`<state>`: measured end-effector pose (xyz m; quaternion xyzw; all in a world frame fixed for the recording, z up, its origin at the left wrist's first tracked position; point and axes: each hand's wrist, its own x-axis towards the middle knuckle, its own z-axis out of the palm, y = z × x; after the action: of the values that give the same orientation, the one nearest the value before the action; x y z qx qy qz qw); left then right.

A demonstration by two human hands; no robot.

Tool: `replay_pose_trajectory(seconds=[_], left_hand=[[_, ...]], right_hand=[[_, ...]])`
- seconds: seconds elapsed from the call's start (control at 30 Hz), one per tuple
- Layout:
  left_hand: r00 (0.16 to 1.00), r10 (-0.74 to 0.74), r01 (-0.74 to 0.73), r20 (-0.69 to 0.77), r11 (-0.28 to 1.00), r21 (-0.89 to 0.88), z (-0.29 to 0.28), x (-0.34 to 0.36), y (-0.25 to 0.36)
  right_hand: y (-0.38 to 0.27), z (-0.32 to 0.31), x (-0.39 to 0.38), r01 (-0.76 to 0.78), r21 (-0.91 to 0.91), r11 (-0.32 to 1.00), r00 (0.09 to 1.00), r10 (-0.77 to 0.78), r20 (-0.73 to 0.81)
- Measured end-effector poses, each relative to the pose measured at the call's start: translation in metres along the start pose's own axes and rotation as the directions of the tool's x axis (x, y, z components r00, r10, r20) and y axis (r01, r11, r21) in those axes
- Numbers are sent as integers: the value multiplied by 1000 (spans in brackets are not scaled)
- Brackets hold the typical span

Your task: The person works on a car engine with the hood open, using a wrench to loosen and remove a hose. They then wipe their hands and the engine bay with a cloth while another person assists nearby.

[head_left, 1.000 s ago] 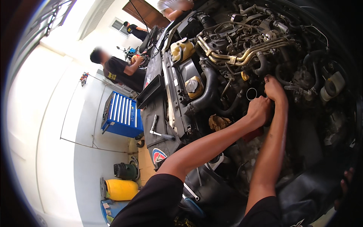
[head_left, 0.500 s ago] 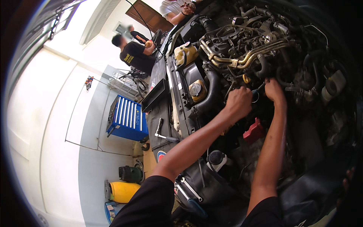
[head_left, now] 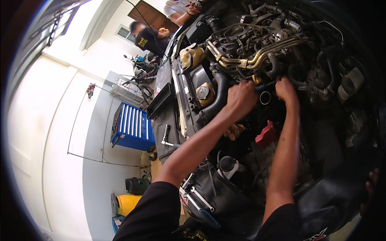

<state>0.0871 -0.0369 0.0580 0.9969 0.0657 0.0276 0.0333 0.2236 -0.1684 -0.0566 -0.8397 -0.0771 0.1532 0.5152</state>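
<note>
My left hand [head_left: 242,94] is closed on what looks like a dark tool handle [head_left: 265,86], beside a yellow loop [head_left: 256,79] in the engine bay. My right hand [head_left: 285,89] is closed at the other end of that dark handle, just below a curved black hose [head_left: 274,67]; its fingertips are partly hidden. Under the handle, between my hands, is an open metal ring [head_left: 265,98]. A red cover [head_left: 266,132] lies below them. Brass-coloured pipes [head_left: 253,58] cross the engine above.
A translucent reservoir [head_left: 192,54] and black tray [head_left: 160,102] sit along the front. A ratchet [head_left: 169,142] and wrenches [head_left: 201,199] lie on the fender cover. A blue tool chest [head_left: 132,126] is at left. Two co-workers [head_left: 146,40] [head_left: 181,12] are beyond the car.
My left hand has moved left and up from beside my right hand, uncovering more of the red cover. The dark-shirted co-worker at the back has shifted to the right.
</note>
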Motion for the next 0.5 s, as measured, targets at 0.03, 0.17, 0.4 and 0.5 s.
replay_pose_trajectory(seconds=[0.03, 0.17, 0.4, 0.5], left_hand=[[993, 61, -61, -104, 998, 4, -5, 7, -9], [999, 26, -25, 24, 999, -41, 14, 8, -8], [998, 9, 11, 58, 945, -327, 66, -14, 63], [999, -15, 25, 29, 930, -366, 75, -8, 73]], right_hand=[[5, 2, 5, 49, -25, 998, 998, -50, -34], [7, 10, 7, 134, -108, 985, 986, -144, -83], [5, -3, -7, 256, -143, 956, 964, -264, -41], [2, -4, -2, 252, -138, 958, 967, -255, -2]])
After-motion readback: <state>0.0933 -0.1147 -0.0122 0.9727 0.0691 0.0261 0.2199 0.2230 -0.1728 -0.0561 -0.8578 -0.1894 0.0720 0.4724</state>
